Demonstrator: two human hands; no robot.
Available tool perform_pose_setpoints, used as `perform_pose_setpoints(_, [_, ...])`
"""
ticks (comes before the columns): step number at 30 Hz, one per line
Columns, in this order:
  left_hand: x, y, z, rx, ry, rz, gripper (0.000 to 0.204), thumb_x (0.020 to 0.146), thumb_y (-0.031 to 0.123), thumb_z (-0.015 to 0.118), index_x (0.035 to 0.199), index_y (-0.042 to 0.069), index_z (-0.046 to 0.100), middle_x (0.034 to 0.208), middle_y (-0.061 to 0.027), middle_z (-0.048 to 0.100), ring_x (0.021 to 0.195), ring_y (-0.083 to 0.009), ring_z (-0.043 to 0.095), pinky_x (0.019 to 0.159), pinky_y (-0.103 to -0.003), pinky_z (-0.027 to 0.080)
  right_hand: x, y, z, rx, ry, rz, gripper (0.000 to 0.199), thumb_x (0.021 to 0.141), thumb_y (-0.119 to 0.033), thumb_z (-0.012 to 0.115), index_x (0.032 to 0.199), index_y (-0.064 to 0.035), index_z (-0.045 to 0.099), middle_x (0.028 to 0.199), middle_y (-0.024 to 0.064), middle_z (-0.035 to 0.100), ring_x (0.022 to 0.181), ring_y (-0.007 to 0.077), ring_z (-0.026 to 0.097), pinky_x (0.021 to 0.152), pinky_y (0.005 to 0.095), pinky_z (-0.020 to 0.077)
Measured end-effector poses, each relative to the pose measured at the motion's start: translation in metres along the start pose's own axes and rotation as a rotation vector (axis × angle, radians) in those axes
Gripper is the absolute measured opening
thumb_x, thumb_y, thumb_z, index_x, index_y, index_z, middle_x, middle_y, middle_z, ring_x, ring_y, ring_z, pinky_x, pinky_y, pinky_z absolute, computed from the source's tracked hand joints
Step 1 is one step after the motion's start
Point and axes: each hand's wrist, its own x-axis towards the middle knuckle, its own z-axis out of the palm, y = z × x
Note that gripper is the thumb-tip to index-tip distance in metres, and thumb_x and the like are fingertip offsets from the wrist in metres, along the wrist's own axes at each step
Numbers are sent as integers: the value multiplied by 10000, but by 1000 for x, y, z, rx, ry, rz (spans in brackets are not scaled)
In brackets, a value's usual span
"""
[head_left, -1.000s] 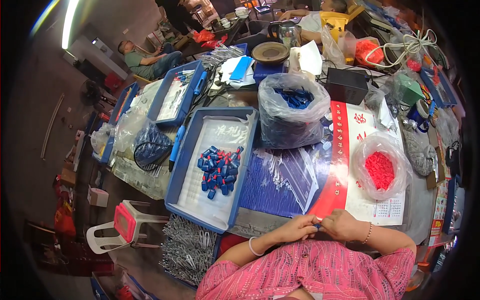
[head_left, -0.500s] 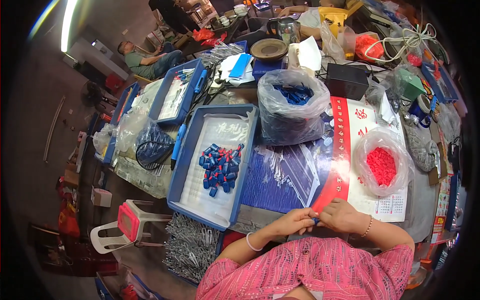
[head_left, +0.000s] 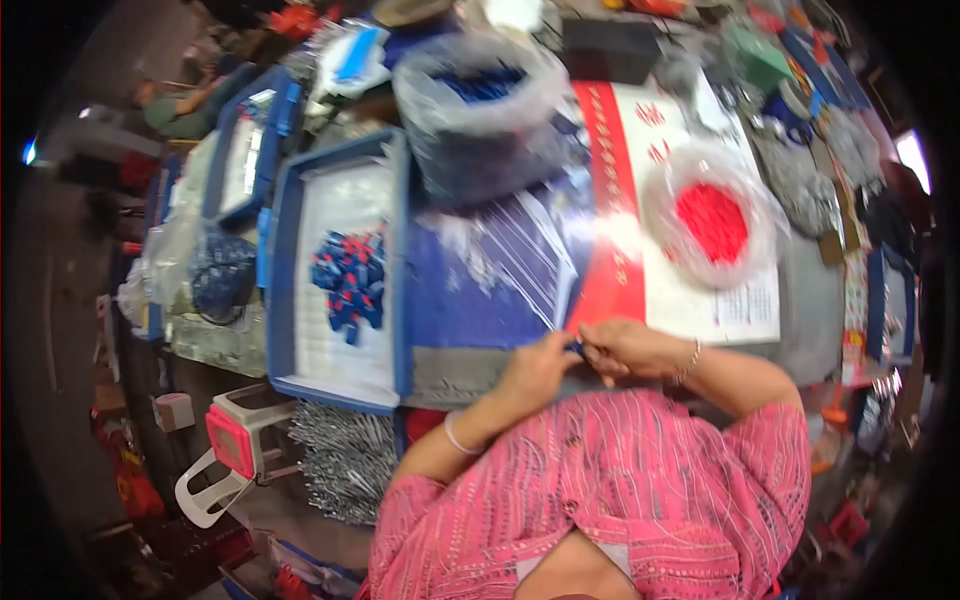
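"Your left hand (head_left: 540, 367) and right hand (head_left: 637, 348) pinch a small blue piece (head_left: 575, 348) between them, its details blurred."

"What could spoil that?"

"Uneven finger pressure: you might drop it against your pink shirt (head_left: 600, 465), just below your hands, well short of the blue tray (head_left: 402, 300) to their left."

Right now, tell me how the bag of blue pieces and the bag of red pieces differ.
Size: the bag of blue pieces looks larger and taller; the bag of red pieces looks smaller and lower.
Contents: the first shows dark blue, the second bright red.
Place: the blue bag stands farther from the right hand; the red bag sits nearer it.
Shared: both are see-through plastic, open at the top.
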Motion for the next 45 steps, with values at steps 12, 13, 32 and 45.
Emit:
perform_pose_setpoints(12, [12, 20, -35, -1109, -326, -653, 177, 875, 26, 488, 1048, 25, 524, 711, -15, 559, 565, -61, 484, 490, -205, 396, -20, -23, -12, -1679, 78, -1117, 218, 815, -269, 569, 847, -62, 510, 748, 80, 517, 702, 258, 530, 685, 354, 416])
perform_pose_setpoints(13, [11, 22, -35, -1114, -325, -641, 185, 868, 15, 487, 1047, 22, 528, 708, -16, 555, 574, -59, 488, 491, -211, 399, -20, -21, -12, -1677, 74, -1113, 218, 815, -269, 569, 847, -62, 510, 748, 80, 517, 702, 258, 530, 685, 354, 416])
perform_pose_setpoints(32, [12, 15, -33, -1085, -332, -643, 141, 856, 50, 525, 983, -8, 509, 705, -95, 605, 545, -121, 543, 515, -268, 436, -8, -17, -11, -1547, 51, -1113, 249, 843, -305, 550, 816, -61, 506, 671, 102, 524, 569, 274, 508, 563, 384, 416])
perform_pose_setpoints(45, [11, 18, -29, -508, -6, -327, 207, 836, 97, 601, 1001, -5, 529, 719, -138, 613, 561, -216, 597, 517, -299, 459, -11, -9, 6, -443, 164, -357, 340, 942, -323, 422, 768, -42, 502, 592, 62, 470, 487, 174, 459, 507, 332, 403])
